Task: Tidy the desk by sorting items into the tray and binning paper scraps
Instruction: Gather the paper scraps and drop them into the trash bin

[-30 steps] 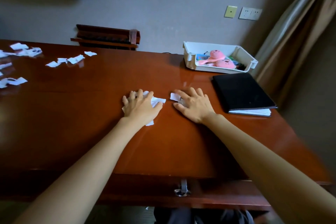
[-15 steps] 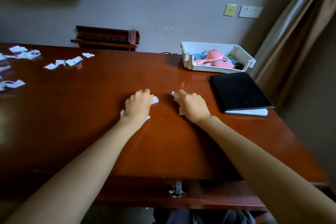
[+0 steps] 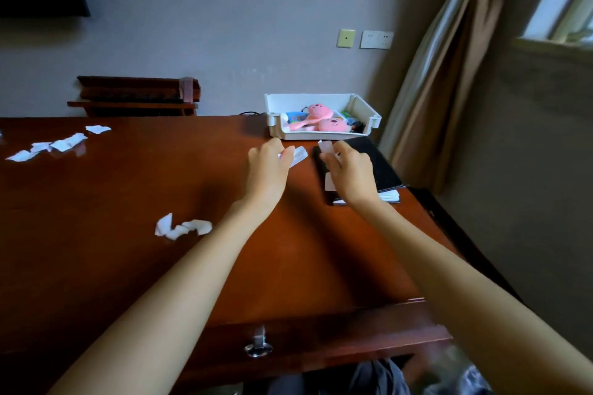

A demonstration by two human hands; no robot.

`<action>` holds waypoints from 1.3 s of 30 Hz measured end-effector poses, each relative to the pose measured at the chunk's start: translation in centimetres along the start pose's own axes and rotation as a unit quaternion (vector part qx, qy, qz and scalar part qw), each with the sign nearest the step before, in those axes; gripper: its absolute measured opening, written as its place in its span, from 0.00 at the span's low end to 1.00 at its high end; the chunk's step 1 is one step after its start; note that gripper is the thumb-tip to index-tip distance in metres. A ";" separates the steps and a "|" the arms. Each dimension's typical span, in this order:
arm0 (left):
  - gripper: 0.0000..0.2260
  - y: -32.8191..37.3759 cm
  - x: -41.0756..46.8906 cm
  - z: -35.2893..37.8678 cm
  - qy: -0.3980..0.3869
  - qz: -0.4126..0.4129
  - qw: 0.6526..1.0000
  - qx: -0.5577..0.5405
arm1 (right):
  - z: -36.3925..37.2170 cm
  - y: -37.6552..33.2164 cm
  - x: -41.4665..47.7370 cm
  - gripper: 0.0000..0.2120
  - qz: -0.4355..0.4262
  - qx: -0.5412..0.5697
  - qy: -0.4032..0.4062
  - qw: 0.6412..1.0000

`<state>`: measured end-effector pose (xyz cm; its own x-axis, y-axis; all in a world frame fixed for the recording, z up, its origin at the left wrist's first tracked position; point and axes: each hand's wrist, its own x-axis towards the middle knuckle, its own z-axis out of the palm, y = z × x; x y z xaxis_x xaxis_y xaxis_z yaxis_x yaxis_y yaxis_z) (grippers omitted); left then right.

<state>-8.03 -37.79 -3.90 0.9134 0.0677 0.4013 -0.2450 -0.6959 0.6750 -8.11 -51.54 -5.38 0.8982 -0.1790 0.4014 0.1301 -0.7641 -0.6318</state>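
Both hands are raised above the brown desk. My left hand is closed around white paper scraps that stick out past its fingers. My right hand grips more white scraps, one hanging below the palm. Two or three crumpled scraps lie on the desk to the left of my left forearm. More scraps are scattered at the far left. The white tray at the back holds pink toys and small items.
A black notebook lies under and right of my right hand, near the desk's right edge. A dark wooden rack stands behind the desk by the wall. A curtain hangs at right. A drawer handle shows at the front edge.
Both hands closed on scraps and lifted off the desk, moving forward toward the tray. A few scraps stayed behind on the desk. The camera view shifted to the right.
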 end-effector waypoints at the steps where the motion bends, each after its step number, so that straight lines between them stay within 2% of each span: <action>1: 0.14 1.4 -0.4 0.9 -0.006 0.005 1.000 -0.025 | -1.5 1.0 -0.2 0.09 0.009 0.001 0.017 1.000; 5: 0.14 7.4 -3.3 5.3 -0.036 0.048 0.993 -0.101 | -7.6 5.9 -2.5 0.12 0.045 0.000 0.110 0.993; 11: 0.13 16.3 -10.2 13.6 -0.134 0.114 0.972 -0.156 | -15.5 14.8 -8.6 0.13 0.125 -0.010 0.183 0.975; 19: 0.15 22.0 -19.2 24.8 -0.291 0.131 0.931 -0.175 | -20.5 27.6 -16.9 0.12 0.263 -0.045 0.203 0.942; 24: 0.14 21.9 -23.2 32.3 -0.380 0.095 0.910 -0.135 | -19.7 35.2 -21.0 0.13 0.359 -0.059 0.176 0.915; 33: 0.14 17.6 -28.7 44.7 -0.505 0.042 0.862 -0.006 | -15.4 46.9 -26.4 0.14 0.511 -0.054 0.068 0.855; 39: 0.12 13.5 -31.2 51.6 -0.558 -0.014 0.829 0.031 | -11.3 52.5 -29.4 0.18 0.549 -0.062 -0.025 0.833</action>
<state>-23.05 -86.22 -39.23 0.6596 -0.5942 -0.4603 -0.2324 -0.7436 0.6270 -32.38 -93.40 -42.89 0.4636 -0.7892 -0.4028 -0.8231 -0.2153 -0.5255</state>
